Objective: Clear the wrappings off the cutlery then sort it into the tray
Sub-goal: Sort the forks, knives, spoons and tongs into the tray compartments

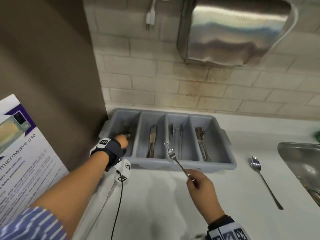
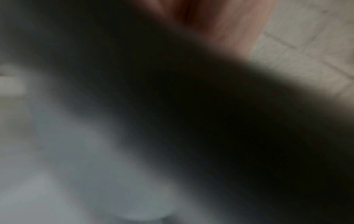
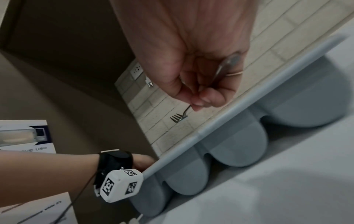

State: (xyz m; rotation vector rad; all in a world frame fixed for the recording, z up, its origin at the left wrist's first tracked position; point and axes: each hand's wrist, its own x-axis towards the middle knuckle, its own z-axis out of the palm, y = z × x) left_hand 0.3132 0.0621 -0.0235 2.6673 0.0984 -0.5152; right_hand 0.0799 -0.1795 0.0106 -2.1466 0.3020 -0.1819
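Right hand pinches a bare fork by its handle, tines over the tray. Left hand reaches into the leftmost compartment, fingers hidden. Knives and spoons look sorted; one spoon waits on the tabletop.

The left wrist view was a dark blur. The left hand fingers were hidden inside the tray, their grip untellable

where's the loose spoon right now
In the head view the spoon lies on the white counter, right of the grey tray and just left of the sink, bowl toward the wall.
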